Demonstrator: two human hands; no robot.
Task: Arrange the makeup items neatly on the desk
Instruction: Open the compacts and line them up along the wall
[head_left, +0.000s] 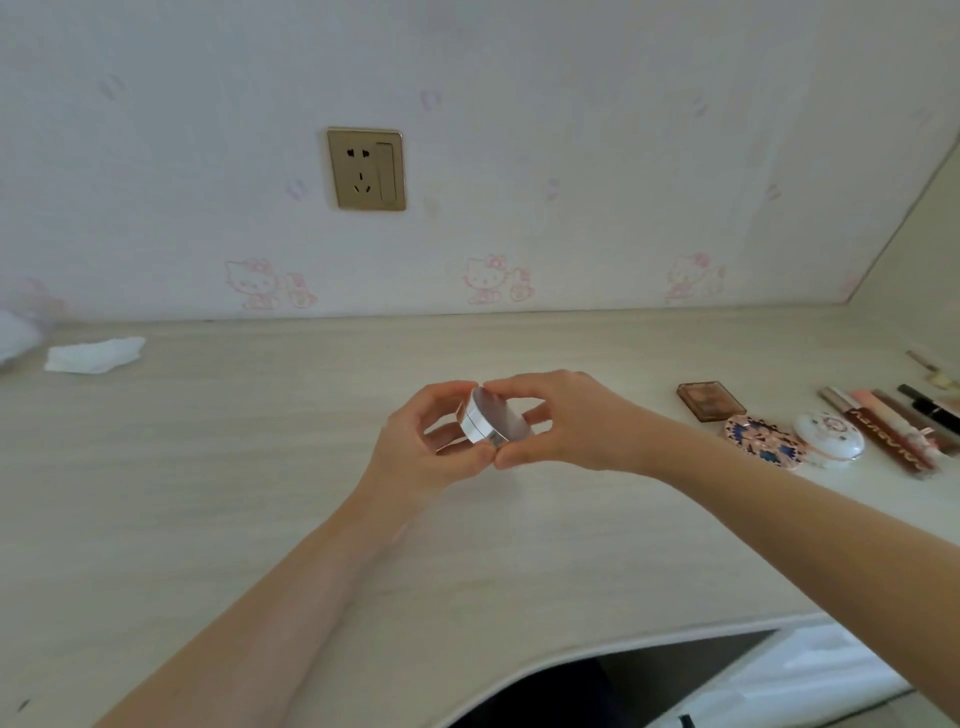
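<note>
Compact, round and silver-white, is being held tilted above the middle of the counter, touching nothing below. Left hand is curling round its lower edge while right hand is pinching the lid rim, probably checking it is closed before placing. Off right, a brown palette, a patterned compact, a white case and lip tubes are lying in a row; a tissue is sitting far left. Nothing is blocking the way.
</note>
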